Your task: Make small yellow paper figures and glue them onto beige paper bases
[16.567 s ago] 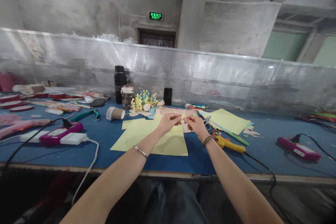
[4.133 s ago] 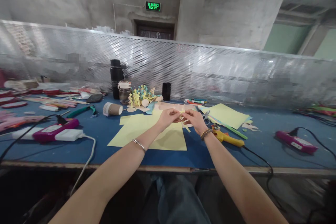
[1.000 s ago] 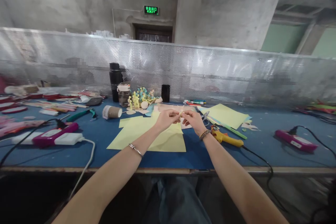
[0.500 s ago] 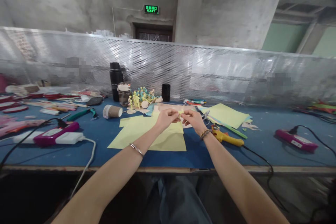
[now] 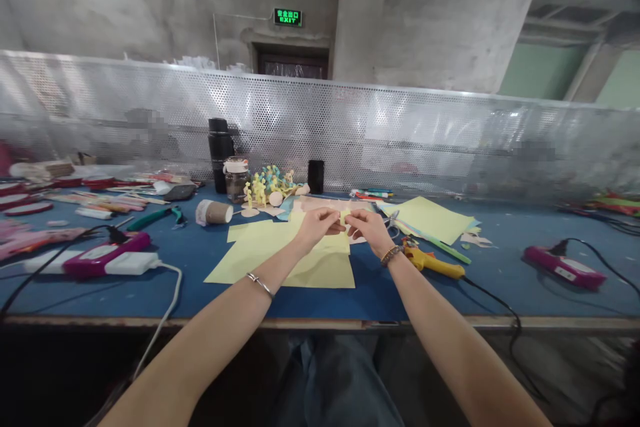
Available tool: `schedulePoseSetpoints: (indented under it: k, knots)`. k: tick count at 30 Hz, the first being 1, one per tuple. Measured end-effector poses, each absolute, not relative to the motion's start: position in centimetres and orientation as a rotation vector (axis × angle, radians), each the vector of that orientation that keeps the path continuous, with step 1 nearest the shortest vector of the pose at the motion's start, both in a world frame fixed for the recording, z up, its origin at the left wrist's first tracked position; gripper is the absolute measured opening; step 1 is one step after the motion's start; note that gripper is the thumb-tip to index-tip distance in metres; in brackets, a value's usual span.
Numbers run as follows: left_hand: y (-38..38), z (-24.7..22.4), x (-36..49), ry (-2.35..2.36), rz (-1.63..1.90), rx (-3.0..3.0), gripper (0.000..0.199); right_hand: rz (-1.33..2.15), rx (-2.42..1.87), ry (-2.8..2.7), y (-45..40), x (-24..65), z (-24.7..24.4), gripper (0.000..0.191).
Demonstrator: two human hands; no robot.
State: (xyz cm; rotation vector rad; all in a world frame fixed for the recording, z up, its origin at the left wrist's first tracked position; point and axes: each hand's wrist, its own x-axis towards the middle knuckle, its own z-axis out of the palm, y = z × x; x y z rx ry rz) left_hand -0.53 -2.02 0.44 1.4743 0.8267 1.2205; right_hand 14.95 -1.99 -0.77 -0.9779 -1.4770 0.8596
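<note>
A small piece of yellow paper [image 5: 343, 218] is pinched between my two hands, mostly covered by the fingers. My left hand [image 5: 320, 225] closes thumb and fingertips on its left side. On the other side, my right hand [image 5: 367, 227] grips it the same way. Below them, flat on the blue table, lie overlapping sheets of yellow paper [image 5: 280, 257]. Just right of my right hand are scissors [image 5: 393, 221], partly hidden, and a yellow hot glue gun [image 5: 435, 264].
Behind the sheets stand yellow and blue paper figures [image 5: 265, 187], a jar [image 5: 237, 180], a black bottle [image 5: 220, 153] and a phone [image 5: 316, 177]. A paper cup [image 5: 215, 212] lies tipped over. Purple power strips [image 5: 565, 268] [image 5: 107, 257] and pliers [image 5: 155, 219] flank the work area.
The hands stay in nearly the same place. The fingertips have shifted slightly apart, and a bit more of the yellow paper piece shows between them.
</note>
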Motion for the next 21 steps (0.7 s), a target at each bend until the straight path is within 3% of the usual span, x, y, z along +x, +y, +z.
schedulePoseSetpoints:
  k: [21]
  knots:
    - [-1.24, -0.12, -0.81, 0.818, 1.254, 1.486, 0.030, 0.863, -0.955, -1.502, -1.99, 14.85, -0.83, 0.026]
